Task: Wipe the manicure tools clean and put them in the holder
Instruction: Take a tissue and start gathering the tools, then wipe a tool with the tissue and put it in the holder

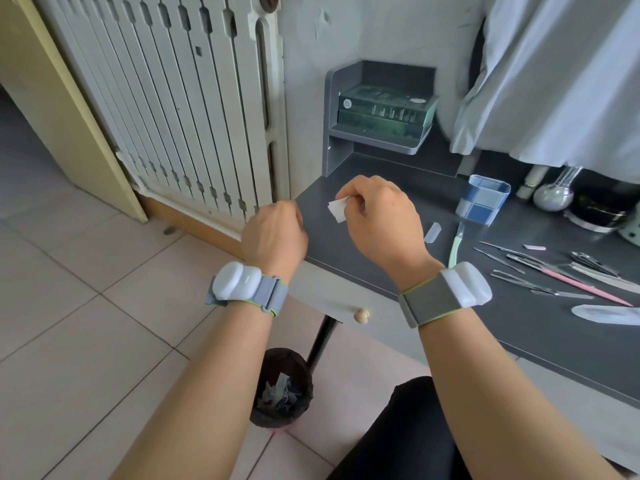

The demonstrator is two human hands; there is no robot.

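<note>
My right hand (377, 216) pinches a small white wipe (337, 209) above the left end of the dark desk (485, 323). My left hand (273, 233) hovers just left of the desk edge with its fingers curled; whether it holds anything is hidden. The blue and white checkered holder (483, 199) stands behind. A green-handled tool (456, 244) lies in front of it. Several metal manicure tools (540, 268) and a pink-handled one (588, 285) lie spread at the right.
A grey shelf unit (377, 109) with a dark box stands at the desk's back. A small clear cap (433, 232), a white packet (606, 313), a bulb-shaped bottle (554, 195) and a black jar (602, 209) sit on the desk. A bin (282, 386) stands on the floor below.
</note>
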